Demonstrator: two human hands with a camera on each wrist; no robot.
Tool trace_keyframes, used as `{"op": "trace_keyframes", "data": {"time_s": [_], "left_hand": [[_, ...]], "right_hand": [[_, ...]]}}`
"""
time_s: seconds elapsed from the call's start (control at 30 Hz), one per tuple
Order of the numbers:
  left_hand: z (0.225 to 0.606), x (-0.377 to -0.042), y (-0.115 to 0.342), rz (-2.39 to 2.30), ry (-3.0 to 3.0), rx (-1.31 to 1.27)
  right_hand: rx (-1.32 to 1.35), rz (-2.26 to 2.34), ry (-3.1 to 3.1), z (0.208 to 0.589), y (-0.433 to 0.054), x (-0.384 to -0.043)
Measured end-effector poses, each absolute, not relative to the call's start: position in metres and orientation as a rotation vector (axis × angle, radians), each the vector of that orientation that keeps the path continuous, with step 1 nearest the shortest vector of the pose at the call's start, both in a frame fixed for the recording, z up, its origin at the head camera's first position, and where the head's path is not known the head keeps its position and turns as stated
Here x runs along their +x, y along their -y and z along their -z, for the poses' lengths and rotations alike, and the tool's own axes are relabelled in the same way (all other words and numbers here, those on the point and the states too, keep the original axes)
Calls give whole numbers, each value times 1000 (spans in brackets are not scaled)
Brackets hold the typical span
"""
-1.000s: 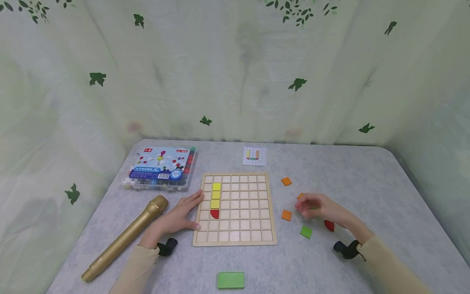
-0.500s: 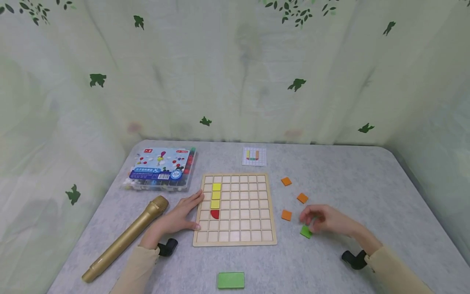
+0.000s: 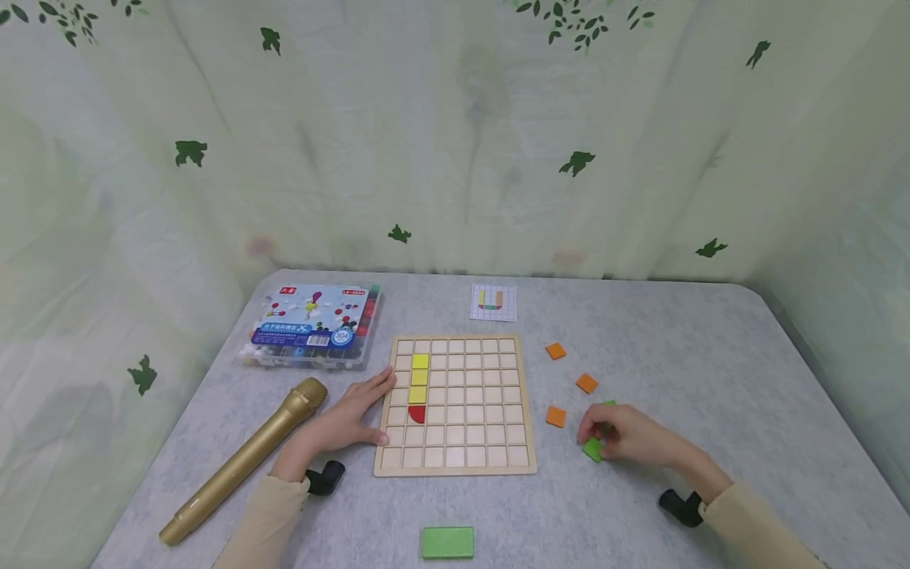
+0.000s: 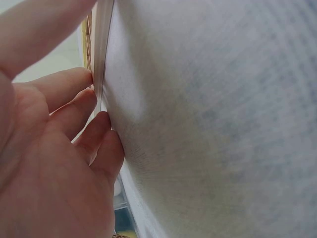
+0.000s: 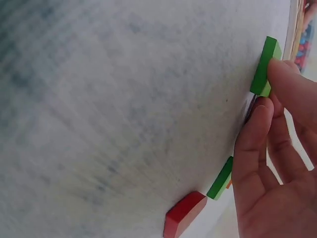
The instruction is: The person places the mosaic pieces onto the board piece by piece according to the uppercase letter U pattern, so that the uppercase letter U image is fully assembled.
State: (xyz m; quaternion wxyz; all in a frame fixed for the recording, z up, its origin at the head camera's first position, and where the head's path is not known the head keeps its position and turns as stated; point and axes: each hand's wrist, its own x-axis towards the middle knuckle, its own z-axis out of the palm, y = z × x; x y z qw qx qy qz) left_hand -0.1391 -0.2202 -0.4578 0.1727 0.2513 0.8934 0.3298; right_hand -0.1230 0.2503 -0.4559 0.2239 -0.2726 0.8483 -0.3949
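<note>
My left hand rests with extended fingers and thumb along the left edge of a wooden grid board; its fingertips touch the frame in the left wrist view. A column of yellow square tiles sits in the board, with a red quarter-circle tile just below. To the right of the board, my right hand pinches a green square tile low at the table, thumb on its near side. A second green tile and another red quarter-circle tile lie by that hand.
Three orange tiles, one of them an orange tile, lie right of the board. A pattern card is behind it. At left are a clear box of molecule-model parts and a gold microphone. A green block lies in front.
My right hand has come down and nearer, away from the orange tiles, and its fingers have closed on the front green tile. The left hand stays on the board.
</note>
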Motion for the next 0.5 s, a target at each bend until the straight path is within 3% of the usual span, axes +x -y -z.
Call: {"op": "trace_keyframes", "data": {"time_s": [0.5], "left_hand": [[458,-140,220,-941,-2531,712]], "right_hand": [[-739,1194,-2219,446,-255,-131]]}}
